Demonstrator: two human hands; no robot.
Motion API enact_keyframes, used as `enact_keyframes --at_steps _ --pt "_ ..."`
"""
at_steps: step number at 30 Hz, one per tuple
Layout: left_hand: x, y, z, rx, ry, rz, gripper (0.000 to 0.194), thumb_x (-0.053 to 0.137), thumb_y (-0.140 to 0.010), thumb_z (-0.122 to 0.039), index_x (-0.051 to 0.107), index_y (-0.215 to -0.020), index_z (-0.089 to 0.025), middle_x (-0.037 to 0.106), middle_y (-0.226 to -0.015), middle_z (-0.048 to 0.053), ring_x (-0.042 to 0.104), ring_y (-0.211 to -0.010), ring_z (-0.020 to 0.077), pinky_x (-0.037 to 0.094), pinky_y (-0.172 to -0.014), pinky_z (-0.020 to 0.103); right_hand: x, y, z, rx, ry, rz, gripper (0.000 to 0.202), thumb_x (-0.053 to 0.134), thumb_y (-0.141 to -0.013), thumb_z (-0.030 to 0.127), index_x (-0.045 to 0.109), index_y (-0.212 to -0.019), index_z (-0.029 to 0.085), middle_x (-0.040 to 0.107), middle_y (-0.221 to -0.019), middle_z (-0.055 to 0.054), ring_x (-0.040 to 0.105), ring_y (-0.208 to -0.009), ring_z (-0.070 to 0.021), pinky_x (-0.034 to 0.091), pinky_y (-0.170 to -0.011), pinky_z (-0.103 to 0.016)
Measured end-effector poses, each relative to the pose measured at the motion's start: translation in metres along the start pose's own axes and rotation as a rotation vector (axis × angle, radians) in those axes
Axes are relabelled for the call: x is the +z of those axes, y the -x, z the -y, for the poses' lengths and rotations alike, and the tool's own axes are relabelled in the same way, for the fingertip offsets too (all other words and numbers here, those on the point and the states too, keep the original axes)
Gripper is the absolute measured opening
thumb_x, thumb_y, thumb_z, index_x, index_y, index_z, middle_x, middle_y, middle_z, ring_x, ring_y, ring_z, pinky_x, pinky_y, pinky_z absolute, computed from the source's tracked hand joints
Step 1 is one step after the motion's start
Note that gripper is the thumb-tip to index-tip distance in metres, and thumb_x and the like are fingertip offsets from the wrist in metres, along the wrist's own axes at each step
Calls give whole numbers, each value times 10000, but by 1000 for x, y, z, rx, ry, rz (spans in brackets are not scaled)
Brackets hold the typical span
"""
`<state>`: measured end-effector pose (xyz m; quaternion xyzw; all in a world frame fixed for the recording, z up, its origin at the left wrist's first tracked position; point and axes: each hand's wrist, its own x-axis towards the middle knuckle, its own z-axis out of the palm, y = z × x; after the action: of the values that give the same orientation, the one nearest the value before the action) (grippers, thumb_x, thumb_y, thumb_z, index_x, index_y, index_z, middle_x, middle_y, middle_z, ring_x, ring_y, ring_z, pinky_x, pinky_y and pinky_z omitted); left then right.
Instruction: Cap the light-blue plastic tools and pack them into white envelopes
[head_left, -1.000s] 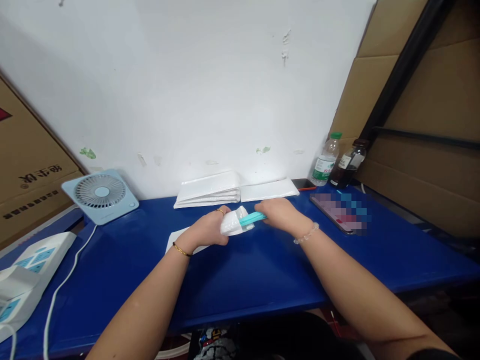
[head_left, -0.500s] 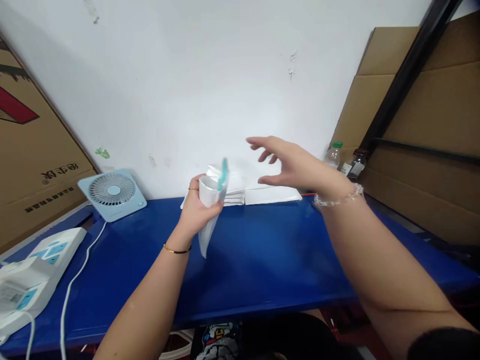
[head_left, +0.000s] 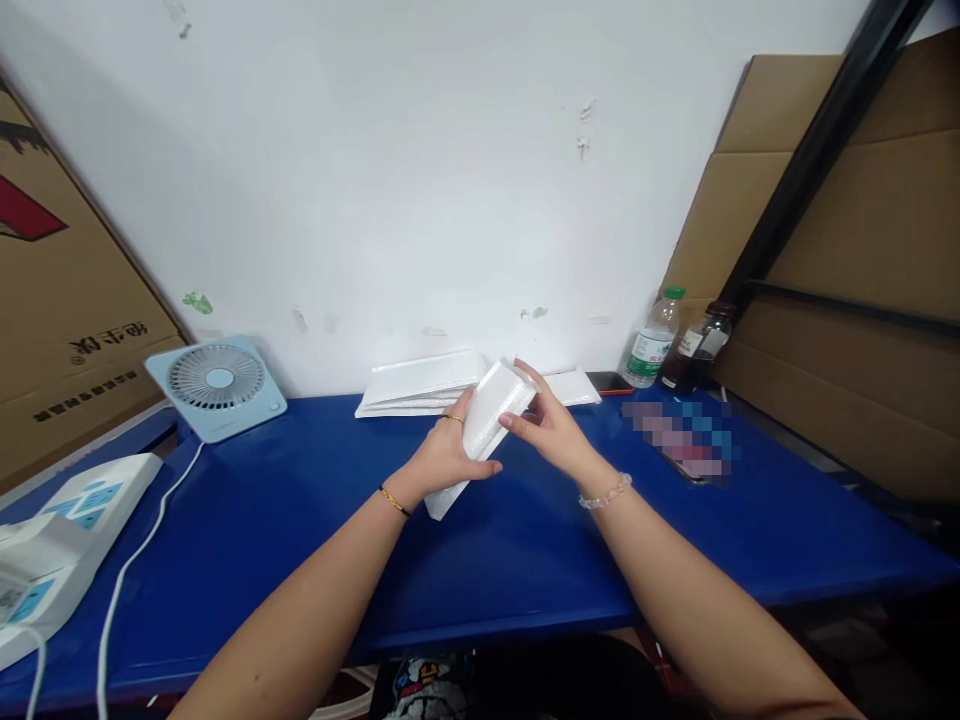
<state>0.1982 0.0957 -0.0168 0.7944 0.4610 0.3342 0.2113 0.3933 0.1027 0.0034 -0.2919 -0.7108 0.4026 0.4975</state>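
White pouch tilts above table, both hands' grip closed.

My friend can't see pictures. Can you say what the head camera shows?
Two hands, left hand and right hand, hold a white padded envelope above a blue table. Behind lie more white envelopes, a small fan at left, two bottles at right.

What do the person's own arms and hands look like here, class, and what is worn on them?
Both forearms are bare, with no sleeves in view. The left hand has a thin gold ring on one finger and a slim gold bangle at the wrist. The right hand has a bracelet of clear beads at its wrist.
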Motion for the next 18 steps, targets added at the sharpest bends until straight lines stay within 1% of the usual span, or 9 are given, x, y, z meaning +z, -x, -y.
enact_keyframes --at_steps 3,5,7,8,11,12,14,16,18 --pt "6 1 9 -12 -107 66 1078 708 -608 -300 90 -1484 -188 237 -1482 154 264 -1343 344 277 -1086 478 -9 0 -19 11 148 -39 874 722 -700 345 257 -1435 258 411 -1380 -118 510 -1127 -255 515 -832 -374" --pt "4 2 9 22 -142 119 1023 663 -590 -212 152 -1476 -185 217 -1489 139 248 -1351 334 287 -1088 452 -18 -1 -25 -47 278 -4 810 745 -653 288 381 -1376 253 400 -1379 -120 518 -1101 -257 518 -785 -358" --pt "-3 2 5 74 -126 232 947 618 -583 -171 242 -1453 -183 243 -1478 119 281 -1338 311 301 -1089 411 -26 -2 -27 -113 350 61 580 704 -680 228 546 -1238 235 486 -1288 -105 536 -1069 -240 497 -806 -346" --pt "-9 2 2 97 -104 306 894 596 -592 -162 294 -1433 -190 294 -1456 105 327 -1312 294 313 -1082 393 -29 -2 -28 -126 362 105 443 673 -705 208 614 -1144 222 552 -1195 -92 558 -1026 -225 485 -812 -338" --pt "-35 3 -2 104 -59 483 732 557 -621 -151 444 -1340 -229 481 -1329 51 473 -1182 250 375 -1025 350 -33 -3 -27 -24 317 237 154 622 -764 239 695 -886 179 654 -841 -38 602 -771 -177 476 -708 -297" --pt "-46 4 0 62 -66 506 678 566 -630 -163 486 -1300 -231 531 -1279 39 511 -1131 243 403 -989 337 -33 -3 -28 38 270 265 145 623 -772 276 695 -840 169 655 -767 -24 595 -708 -168 468 -662 -283" --pt "-70 7 11 -97 -92 531 548 610 -644 -224 572 -1190 -224 631 -1112 19 590 -975 232 468 -873 316 -34 -3 -29 142 113 253 200 641 -766 345 689 -829 161 670 -755 -17 597 -690 -165 460 -632 -268" --pt "-90 10 28 -254 -58 499 405 668 -657 -342 641 -1032 -192 676 -959 20 615 -898 237 486 -825 319 -34 -4 -31 212 -96 160 257 660 -751 378 680 -891 163 691 -832 -25 613 -737 -167 468 -650 -261" --pt "-99 12 45 -340 190 431 413 703 -664 -381 634 -1018 -181 683 -979 33 621 -929 230 487 -851 326 -35 -6 -34 298 -285 27 296 681 -735 386 663 -918 154 697 -840 -39 620 -725 -161 479 -642 -258"
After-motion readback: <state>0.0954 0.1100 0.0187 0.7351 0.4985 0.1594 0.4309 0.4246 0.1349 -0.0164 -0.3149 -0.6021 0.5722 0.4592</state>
